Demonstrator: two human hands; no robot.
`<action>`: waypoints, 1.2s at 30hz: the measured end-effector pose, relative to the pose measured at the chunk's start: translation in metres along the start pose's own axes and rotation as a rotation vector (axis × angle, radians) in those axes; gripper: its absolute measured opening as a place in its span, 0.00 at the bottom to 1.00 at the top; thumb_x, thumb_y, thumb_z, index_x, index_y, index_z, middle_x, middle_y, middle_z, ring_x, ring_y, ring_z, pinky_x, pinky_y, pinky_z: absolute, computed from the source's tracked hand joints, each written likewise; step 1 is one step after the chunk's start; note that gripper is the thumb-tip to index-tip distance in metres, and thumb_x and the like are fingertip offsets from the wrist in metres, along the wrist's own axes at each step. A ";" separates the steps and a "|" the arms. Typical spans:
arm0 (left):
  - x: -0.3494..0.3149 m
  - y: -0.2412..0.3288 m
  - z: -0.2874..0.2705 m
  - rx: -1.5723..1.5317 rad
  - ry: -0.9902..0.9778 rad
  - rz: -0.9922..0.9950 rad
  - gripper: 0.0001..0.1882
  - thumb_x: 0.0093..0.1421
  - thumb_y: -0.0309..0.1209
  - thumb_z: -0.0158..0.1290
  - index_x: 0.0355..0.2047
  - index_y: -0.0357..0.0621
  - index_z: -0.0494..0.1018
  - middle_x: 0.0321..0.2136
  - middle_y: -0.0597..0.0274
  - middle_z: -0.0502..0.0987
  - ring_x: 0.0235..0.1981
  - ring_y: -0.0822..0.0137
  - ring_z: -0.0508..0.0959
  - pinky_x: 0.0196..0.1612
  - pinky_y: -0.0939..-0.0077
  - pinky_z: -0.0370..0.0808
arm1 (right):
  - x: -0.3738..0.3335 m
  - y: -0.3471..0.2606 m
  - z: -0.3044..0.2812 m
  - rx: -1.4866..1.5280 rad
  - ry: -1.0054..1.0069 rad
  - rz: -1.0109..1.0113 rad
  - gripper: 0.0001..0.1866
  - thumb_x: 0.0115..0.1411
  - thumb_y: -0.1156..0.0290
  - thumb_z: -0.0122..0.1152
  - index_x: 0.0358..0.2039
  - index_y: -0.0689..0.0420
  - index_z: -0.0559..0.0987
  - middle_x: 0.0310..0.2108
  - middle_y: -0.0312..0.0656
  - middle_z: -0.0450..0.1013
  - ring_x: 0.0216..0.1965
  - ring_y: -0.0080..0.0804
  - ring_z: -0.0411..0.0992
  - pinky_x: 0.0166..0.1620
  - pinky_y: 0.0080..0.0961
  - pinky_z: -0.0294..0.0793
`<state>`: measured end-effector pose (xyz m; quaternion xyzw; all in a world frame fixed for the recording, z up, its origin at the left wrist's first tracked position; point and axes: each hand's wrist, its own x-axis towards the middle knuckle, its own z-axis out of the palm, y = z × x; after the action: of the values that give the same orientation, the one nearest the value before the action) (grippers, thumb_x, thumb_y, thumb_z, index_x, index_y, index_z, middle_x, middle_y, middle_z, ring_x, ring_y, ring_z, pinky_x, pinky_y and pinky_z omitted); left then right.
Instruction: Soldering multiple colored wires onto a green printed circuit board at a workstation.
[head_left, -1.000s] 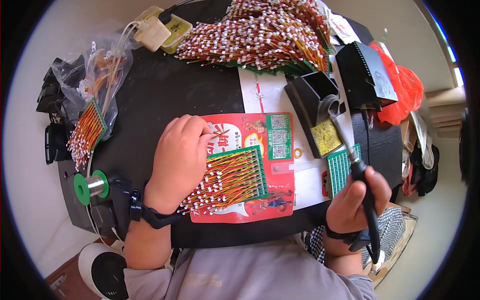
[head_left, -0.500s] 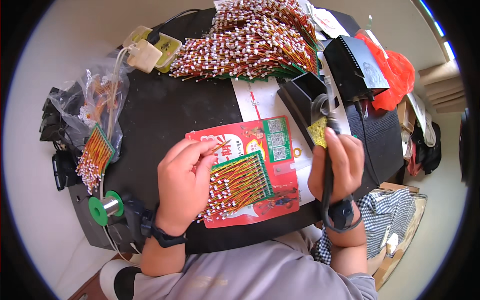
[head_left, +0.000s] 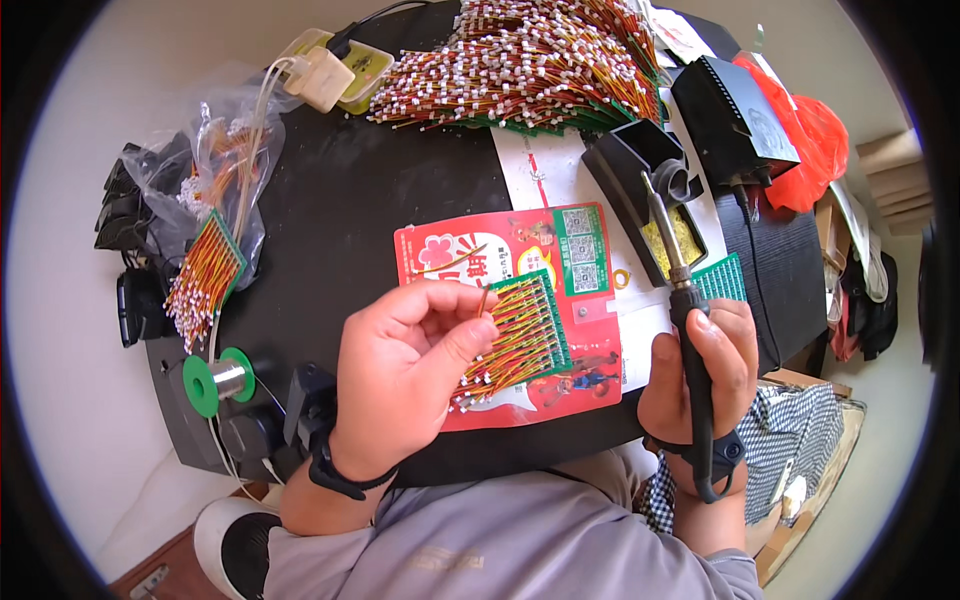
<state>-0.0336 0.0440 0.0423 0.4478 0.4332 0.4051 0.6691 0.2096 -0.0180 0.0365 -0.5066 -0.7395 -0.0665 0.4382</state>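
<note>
My left hand [head_left: 405, 365] is closed in a pinch at the upper left corner of a green circuit board [head_left: 560, 330], which carries rows of red and yellow wires [head_left: 515, 335] with small white plugs. Between thumb and forefinger a short thin wire [head_left: 485, 297] sticks up. Another thin brownish wire [head_left: 450, 262] shows just beyond the fingers, over the red printed card [head_left: 580, 400] under the board. My right hand [head_left: 715, 365] is wrapped round the black handle of a soldering iron [head_left: 692, 350], its metal tip pointing up and away, beside the iron stand [head_left: 625, 180] with its yellow sponge [head_left: 675, 243].
A big heap of wired boards [head_left: 530, 70] fills the far side. At the right stand a black box [head_left: 735, 120] and a red plastic bag [head_left: 810, 160]. A solder spool [head_left: 220, 380], another wired board [head_left: 210, 265] and a power strip [head_left: 365, 80] lie left. A green board [head_left: 722, 278] sits by the iron.
The soldering iron has come back from the stand and its tip now shows clear. My left hand has moved toward me, to the board's corner. The whole view has shifted slightly.
</note>
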 end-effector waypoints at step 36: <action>-0.018 -0.022 0.026 -0.193 -0.165 -0.132 0.05 0.59 0.16 0.59 0.36 0.32 0.78 0.41 0.52 0.76 0.41 0.68 0.79 0.44 0.75 0.80 | -0.027 -0.025 0.045 0.710 -0.069 0.195 0.29 0.47 0.90 0.68 0.49 0.59 0.70 0.30 0.47 0.77 0.27 0.44 0.77 0.28 0.33 0.75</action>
<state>-0.0115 0.0148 0.0315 0.3836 0.3641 0.3619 0.7677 0.1661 -0.0238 -0.0013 -0.3933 -0.6791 0.2535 0.5656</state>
